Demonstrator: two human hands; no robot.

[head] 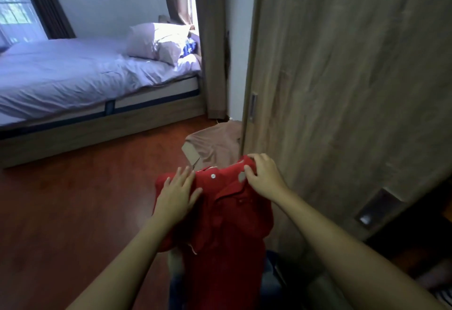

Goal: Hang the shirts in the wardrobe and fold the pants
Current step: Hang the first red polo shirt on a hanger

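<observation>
One red polo shirt with a white button hangs beside the wardrobe door. The right hand pinches one shoulder in curled fingers. The left hand lies flat on the other, fingers spread wide. One tan shirt lies beyond. Two pillows sit on the bed.

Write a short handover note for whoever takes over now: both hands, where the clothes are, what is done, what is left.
Left hand: open, flat on one shoulder of the red shirt.
Right hand: fingers pinch the other shoulder.
The shirt is held up in front of the wooden door; a tan shirt lies low behind it.
Done: nothing shown hung.
Left: hang both shirts; pants not seen, fold them.
</observation>
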